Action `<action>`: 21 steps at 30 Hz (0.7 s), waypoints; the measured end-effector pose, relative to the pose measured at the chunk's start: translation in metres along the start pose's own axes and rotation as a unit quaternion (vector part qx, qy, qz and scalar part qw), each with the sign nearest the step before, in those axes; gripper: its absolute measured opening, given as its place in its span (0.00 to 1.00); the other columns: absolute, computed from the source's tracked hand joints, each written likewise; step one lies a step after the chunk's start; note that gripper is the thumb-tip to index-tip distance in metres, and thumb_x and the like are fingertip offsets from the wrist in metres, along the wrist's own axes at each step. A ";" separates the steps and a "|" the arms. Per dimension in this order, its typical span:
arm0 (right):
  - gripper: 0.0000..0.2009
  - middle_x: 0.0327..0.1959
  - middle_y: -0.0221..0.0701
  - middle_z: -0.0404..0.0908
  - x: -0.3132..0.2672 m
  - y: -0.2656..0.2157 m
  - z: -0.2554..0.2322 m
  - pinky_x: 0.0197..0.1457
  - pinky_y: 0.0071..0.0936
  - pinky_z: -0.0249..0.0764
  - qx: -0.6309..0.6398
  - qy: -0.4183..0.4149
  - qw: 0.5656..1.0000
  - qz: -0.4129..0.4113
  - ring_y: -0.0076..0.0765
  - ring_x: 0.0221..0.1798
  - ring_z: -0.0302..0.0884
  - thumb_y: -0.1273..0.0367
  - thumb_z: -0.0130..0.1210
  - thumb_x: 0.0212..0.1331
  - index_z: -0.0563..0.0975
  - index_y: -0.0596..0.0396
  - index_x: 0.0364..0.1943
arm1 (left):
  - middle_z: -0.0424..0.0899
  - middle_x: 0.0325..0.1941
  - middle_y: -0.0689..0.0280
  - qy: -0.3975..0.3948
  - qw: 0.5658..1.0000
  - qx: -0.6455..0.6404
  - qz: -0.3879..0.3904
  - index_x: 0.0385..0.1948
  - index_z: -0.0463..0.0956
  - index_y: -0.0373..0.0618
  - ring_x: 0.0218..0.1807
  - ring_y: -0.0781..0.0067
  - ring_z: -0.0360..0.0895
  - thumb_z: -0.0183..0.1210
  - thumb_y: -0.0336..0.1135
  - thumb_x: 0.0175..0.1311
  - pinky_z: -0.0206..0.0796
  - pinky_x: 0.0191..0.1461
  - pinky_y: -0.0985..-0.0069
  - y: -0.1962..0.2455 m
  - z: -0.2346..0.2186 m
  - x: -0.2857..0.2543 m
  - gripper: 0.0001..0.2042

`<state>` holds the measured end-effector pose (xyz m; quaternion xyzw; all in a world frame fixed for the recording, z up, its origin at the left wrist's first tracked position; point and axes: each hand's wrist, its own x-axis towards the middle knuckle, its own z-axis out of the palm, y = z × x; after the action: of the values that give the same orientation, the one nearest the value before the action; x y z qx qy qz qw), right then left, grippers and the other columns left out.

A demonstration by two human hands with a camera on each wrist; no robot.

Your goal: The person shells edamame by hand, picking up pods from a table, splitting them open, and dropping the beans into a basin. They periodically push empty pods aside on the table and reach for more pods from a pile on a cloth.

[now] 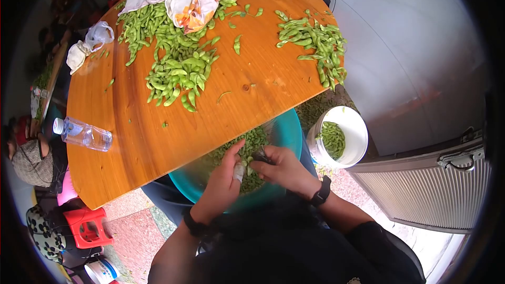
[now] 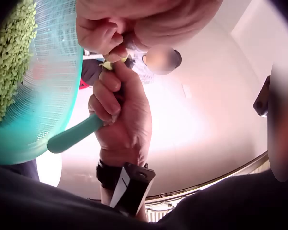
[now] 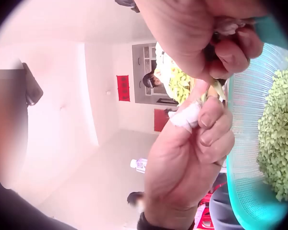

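Observation:
Over a teal basin of shelled green beans, my two hands meet. My left hand pinches a green bean pod between thumb and fingers. A white wrap covers its thumb. My right hand grips a tool by its teal handle, which sticks out below the curled fingers. A dark part of the tool shows by the right thumb, close to the pod; its working end is mostly hidden by the fingers.
A wooden table borders the basin, bearing heaps of pods, a patterned cloth and a plastic bottle. Right of the basin stands a white bucket with pods inside. A red stool is at left. Other people sit around.

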<state>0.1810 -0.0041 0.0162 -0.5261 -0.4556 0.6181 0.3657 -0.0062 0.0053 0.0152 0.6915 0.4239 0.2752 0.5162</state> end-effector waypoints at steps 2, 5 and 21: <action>0.13 0.18 0.23 0.70 -0.003 -0.001 0.003 0.23 0.22 0.60 0.028 -0.018 0.998 0.046 0.14 0.22 0.60 0.69 0.61 0.59 0.70 0.59 0.23 | 0.72 0.43 0.58 -0.011 0.999 0.048 0.017 0.69 0.54 0.44 0.42 0.68 0.71 0.40 0.22 0.66 0.65 0.53 0.74 0.002 0.000 -0.002 0.27; 0.14 0.18 0.23 0.68 -0.001 0.014 0.004 0.24 0.22 0.59 0.006 -0.020 1.000 0.020 0.15 0.23 0.59 0.69 0.62 0.58 0.70 0.59 0.23 | 0.71 0.45 0.56 -0.029 0.999 0.040 -0.017 0.69 0.52 0.42 0.44 0.66 0.71 0.39 0.23 0.66 0.63 0.56 0.71 0.007 0.000 -0.003 0.27; 0.07 0.20 0.32 0.72 -0.011 0.040 0.011 0.28 0.27 0.65 -0.121 -0.012 0.989 -0.090 0.17 0.26 0.66 0.72 0.59 0.52 0.72 0.60 0.26 | 0.78 0.39 0.49 -0.093 0.993 0.014 -0.069 0.69 0.49 0.41 0.41 0.50 0.78 0.45 0.38 0.72 0.68 0.46 0.64 -0.016 0.015 -0.014 0.27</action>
<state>0.1736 -0.0287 -0.0180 -0.5157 -0.5767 0.5295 0.3480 -0.0057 -0.0126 -0.0034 0.6904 0.4248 0.1673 0.5611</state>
